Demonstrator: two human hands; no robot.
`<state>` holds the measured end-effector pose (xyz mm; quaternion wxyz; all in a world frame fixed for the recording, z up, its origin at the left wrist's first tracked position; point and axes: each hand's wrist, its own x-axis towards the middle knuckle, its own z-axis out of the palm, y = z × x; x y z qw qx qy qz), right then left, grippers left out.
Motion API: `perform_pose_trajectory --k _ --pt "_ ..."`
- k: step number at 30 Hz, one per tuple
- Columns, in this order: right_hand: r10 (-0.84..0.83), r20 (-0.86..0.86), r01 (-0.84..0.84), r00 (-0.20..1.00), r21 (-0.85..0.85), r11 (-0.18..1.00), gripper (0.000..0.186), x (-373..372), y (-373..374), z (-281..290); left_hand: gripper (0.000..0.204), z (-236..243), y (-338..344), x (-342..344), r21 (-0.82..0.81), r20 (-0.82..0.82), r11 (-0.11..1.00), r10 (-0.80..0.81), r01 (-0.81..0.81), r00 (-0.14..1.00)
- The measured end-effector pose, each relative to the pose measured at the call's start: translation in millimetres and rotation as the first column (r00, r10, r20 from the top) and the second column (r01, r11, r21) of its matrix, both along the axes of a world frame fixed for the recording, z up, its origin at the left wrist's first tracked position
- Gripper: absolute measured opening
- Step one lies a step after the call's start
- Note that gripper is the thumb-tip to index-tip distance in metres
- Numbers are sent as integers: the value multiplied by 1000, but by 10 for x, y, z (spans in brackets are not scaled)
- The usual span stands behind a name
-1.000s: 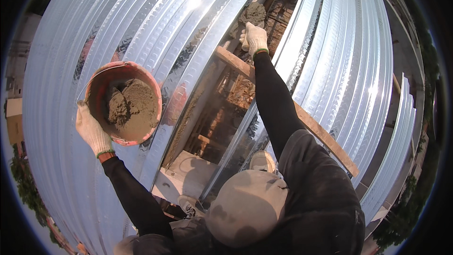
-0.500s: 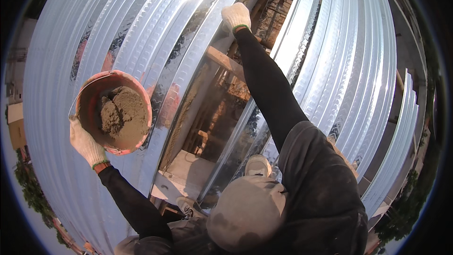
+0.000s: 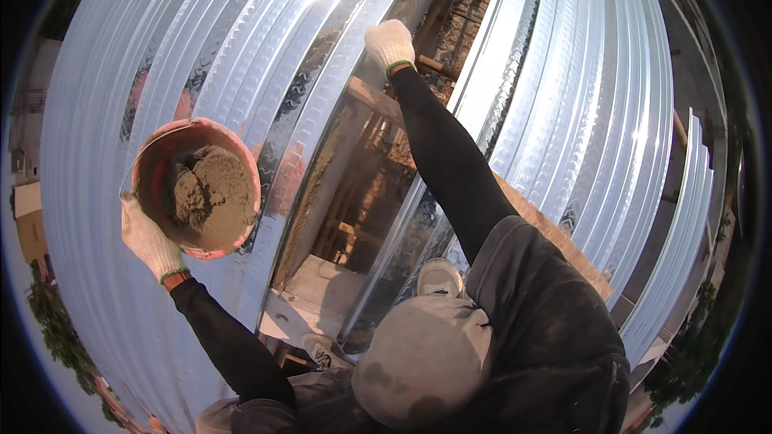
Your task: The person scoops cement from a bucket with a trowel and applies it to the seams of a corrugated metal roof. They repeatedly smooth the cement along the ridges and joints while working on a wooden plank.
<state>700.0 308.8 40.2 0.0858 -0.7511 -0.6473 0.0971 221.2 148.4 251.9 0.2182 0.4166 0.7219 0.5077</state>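
Note:
My left hand (image 3: 149, 237), in a white knit glove, grips a dented red bucket (image 3: 245, 169) at its left rim, beside the wire handle. Wet grey mortar (image 3: 217, 193) lies inside it. My right hand (image 3: 390, 44), also gloved, is closed at the edge of a long gap between shiny metal deck sheets (image 3: 96, 193); whatever it holds is hidden behind it. A rough strip of mortar (image 3: 314, 189) runs along the concrete edge of the gap, below that hand.
A wooden plank (image 3: 555, 237) lies across the right-hand sheets. The opening shows timbers and rubble (image 3: 474, 12) below. My shoe (image 3: 438, 277) is near a concrete ledge (image 3: 314, 297). Another stack of sheets (image 3: 683, 217) stands at the far right, with trees (image 3: 60, 329) beyond the edges.
My right hand has moved left to the gap's edge, and the lump of mortar seen ahead of it is out of sight. The bucket has shifted a little left and down with my left hand.

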Motion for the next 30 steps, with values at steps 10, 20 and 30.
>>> perform_pose_trajectory --k 10,20,30 --pt "-45 -70 50 997 74 996 19 -334 -144 38 48 -41 -3 -13 -1 23 999 -36 36 999" --pt "-182 -100 174 978 -86 981 25 -14 -359 -67 48 -21 13 14 7 -70 1000 -23 24 997" --pt "-21 -61 17 998 -68 998 29 -417 -159 563 49 35 1 148 -22 -20 998 53 -53 998"
